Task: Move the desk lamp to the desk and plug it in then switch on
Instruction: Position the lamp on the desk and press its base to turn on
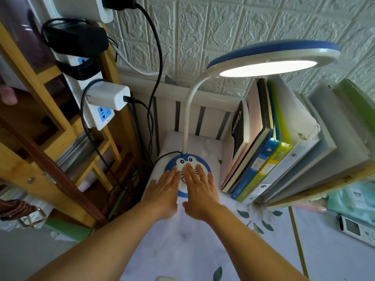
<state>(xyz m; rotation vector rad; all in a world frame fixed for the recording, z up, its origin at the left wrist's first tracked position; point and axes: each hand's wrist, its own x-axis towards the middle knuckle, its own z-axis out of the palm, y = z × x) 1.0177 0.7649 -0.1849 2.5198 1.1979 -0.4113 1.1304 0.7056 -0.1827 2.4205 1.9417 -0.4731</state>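
The desk lamp stands at the back of the desk (182,250). Its round blue-and-white base (183,160) has a cartoon face, and a white gooseneck (189,110) rises to a round blue-rimmed head (269,59), which is lit. My left hand (164,189) and my right hand (199,187) lie flat with straight fingers on the front of the base, side by side. A black cord (162,157) leaves the base to the left. A white power strip (95,110) hangs on the wooden shelf at left, with a white adapter (108,95) plugged in.
Upright books and folders (261,151) stand right of the lamp base. A wooden shelf (46,122) with a brown belt (50,165) fills the left. Black cables (156,78) hang along the wall. A white remote (355,230) lies at the far right.
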